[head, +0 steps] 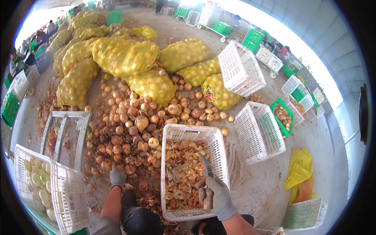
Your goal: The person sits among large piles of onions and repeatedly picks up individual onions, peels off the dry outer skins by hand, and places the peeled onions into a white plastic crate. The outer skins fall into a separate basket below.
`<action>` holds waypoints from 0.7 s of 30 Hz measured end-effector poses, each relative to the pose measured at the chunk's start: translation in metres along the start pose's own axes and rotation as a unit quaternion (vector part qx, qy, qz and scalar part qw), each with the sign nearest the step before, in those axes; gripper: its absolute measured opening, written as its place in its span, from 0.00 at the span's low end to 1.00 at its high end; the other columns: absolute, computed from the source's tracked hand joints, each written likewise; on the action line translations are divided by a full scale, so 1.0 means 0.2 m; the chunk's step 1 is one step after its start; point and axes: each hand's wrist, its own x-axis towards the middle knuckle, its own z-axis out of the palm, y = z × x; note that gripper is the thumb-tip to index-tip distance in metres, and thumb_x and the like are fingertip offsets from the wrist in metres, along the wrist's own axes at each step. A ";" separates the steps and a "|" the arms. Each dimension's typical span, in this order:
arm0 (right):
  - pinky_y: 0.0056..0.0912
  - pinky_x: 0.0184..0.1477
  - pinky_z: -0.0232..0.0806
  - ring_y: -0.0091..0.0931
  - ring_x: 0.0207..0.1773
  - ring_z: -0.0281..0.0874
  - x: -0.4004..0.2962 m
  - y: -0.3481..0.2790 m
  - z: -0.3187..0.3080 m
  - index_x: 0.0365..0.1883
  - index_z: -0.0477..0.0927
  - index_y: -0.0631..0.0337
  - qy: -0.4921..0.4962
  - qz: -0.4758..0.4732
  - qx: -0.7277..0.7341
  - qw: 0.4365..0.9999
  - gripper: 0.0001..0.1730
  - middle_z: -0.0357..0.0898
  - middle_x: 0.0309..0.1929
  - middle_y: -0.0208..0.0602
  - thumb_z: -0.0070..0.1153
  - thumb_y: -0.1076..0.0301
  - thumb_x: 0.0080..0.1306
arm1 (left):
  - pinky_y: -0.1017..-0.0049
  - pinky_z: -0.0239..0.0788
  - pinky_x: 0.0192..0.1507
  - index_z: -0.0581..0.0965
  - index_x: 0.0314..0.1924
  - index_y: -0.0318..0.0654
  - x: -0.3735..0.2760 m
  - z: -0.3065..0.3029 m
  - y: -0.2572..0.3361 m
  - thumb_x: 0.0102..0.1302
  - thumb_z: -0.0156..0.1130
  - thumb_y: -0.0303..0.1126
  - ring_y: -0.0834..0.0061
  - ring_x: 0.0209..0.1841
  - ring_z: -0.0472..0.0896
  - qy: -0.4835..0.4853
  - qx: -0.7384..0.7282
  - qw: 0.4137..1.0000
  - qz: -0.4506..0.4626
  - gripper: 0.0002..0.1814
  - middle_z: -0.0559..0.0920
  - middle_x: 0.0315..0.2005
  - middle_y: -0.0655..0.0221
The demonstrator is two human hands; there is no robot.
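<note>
My right hand (216, 195), in a grey glove, grips a knife (205, 166) with a slightly curved blade. It is above the right side of a white plastic crate (224, 164) that holds dry onion skins (185, 173). The blade points away from me, and part of a pale handle shows below my fingers. My left hand (118, 176), gloved too, reaches down to the near edge of a heap of unpeeled onions (141, 123). Its fingertips are at an onion (106, 166) and are partly hidden, so their grip is unclear.
Yellow mesh sacks (126, 57) of onions lie behind the heap. At left, a crate (67, 196) of peeled onions stands near a metal frame (58, 138). White crates (258, 133) and a green crate (282, 117) stand at right. People are in the background.
</note>
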 end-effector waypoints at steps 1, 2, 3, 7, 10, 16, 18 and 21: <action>0.30 0.22 0.69 0.28 0.16 0.70 0.00 0.00 0.00 0.46 0.78 0.65 -0.011 -0.006 0.002 1.000 0.11 0.82 0.32 0.46 0.53 0.64 0.79 | 0.51 0.77 0.55 0.70 0.73 0.40 -0.01 -0.04 -0.02 0.63 0.71 0.40 0.40 0.53 0.84 0.000 -0.040 0.999 0.019 0.39 0.84 0.50 0.39; 0.31 0.23 0.70 0.28 0.17 0.71 -0.01 0.00 0.01 0.47 0.78 0.64 -0.022 -0.012 0.003 1.000 0.11 0.82 0.33 0.46 0.54 0.64 0.79 | 0.54 0.78 0.54 0.71 0.72 0.39 -0.04 -0.06 -0.03 0.63 0.71 0.39 0.43 0.53 0.85 -0.014 -0.088 0.996 0.029 0.38 0.85 0.50 0.41; 0.31 0.23 0.70 0.28 0.18 0.72 -0.01 0.00 0.01 0.47 0.78 0.64 -0.024 -0.010 0.008 1.000 0.11 0.82 0.33 0.45 0.55 0.64 0.79 | 0.57 0.78 0.54 0.72 0.71 0.38 -0.08 -0.10 0.01 0.63 0.72 0.39 0.47 0.53 0.86 -0.029 -0.132 0.990 0.040 0.37 0.85 0.51 0.43; 0.31 0.24 0.70 0.27 0.23 0.75 -0.01 0.02 -0.01 0.49 0.78 0.61 -0.056 -0.026 0.041 0.997 0.12 0.82 0.35 0.42 0.58 0.61 0.78 | 0.67 0.78 0.51 0.75 0.68 0.34 -0.26 -0.35 0.29 0.65 0.73 0.33 0.63 0.49 0.86 -0.095 -0.343 0.930 0.093 0.32 0.87 0.53 0.55; 0.30 0.23 0.69 0.27 0.25 0.77 0.02 0.05 -0.02 0.51 0.78 0.59 -0.089 -0.031 0.070 0.993 0.13 0.82 0.36 0.40 0.60 0.60 0.77 | 0.73 0.77 0.47 0.74 0.69 0.31 -0.41 -0.62 0.59 0.65 0.72 0.29 0.74 0.45 0.84 -0.196 -0.376 0.900 0.101 0.33 0.86 0.50 0.64; 0.30 0.22 0.71 0.28 0.27 0.81 0.06 0.09 -0.01 0.56 0.77 0.56 -0.118 -0.052 0.131 0.983 0.15 0.85 0.36 0.40 0.62 0.61 0.76 | 0.77 0.78 0.43 0.72 0.72 0.34 -0.85 -1.05 1.16 0.69 0.72 0.32 0.80 0.43 0.82 -0.287 -0.333 0.863 0.249 0.33 0.84 0.49 0.66; 0.33 0.19 0.70 0.28 0.25 0.80 0.05 0.09 0.01 0.54 0.78 0.59 -0.130 -0.070 0.141 0.979 0.14 0.85 0.36 0.40 0.61 0.61 0.77 | 0.75 0.78 0.51 0.71 0.73 0.33 -0.94 -1.07 1.27 0.69 0.73 0.33 0.76 0.47 0.83 -0.302 -0.316 0.853 0.285 0.35 0.85 0.51 0.65; 0.34 0.18 0.70 0.28 0.22 0.79 0.08 0.09 0.02 0.52 0.78 0.59 -0.125 -0.083 0.145 0.978 0.13 0.85 0.33 0.39 0.59 0.60 0.78 | 0.75 0.78 0.52 0.71 0.72 0.31 -1.02 -1.00 1.39 0.69 0.73 0.32 0.76 0.48 0.83 -0.317 -0.308 0.828 0.343 0.35 0.84 0.52 0.64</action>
